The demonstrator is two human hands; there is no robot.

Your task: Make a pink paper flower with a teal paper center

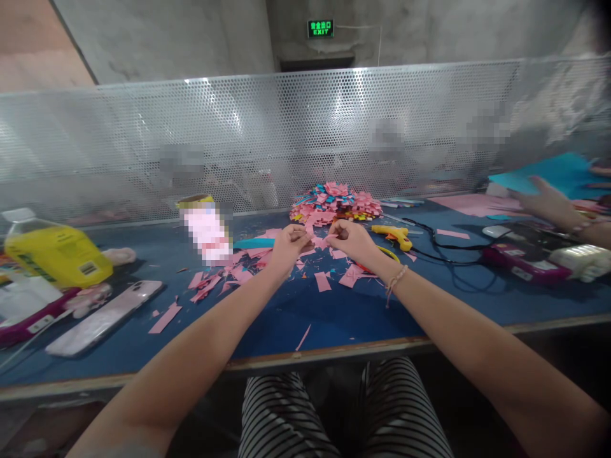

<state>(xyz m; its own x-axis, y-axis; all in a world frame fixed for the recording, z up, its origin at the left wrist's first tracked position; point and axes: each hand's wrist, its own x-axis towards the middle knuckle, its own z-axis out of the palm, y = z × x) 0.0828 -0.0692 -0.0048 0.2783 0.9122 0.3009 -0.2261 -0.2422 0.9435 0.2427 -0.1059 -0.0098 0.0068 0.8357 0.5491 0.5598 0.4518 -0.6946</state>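
Note:
My left hand [292, 245] and my right hand [349, 240] face each other over the blue table [334, 324], fingertips pinched on a small piece of pink paper [319, 242] between them. Just behind them rises a heap of pink, blue and yellow paper pieces [334, 202]. Loose pink scraps [323, 281] lie around and below both hands. To the right of my right hand is a yellow glue gun [394, 236]. A blue strip [255, 243] lies left of my left hand.
At the left are a yellow bottle [57, 254], a phone [107, 318] and a propped, blurred-out screen [207, 232]. Purple power strips [525, 264] and black cables sit right. Another person's hand [548, 203] is near blue paper [548, 173]. A perforated metal screen [324, 127] stands behind.

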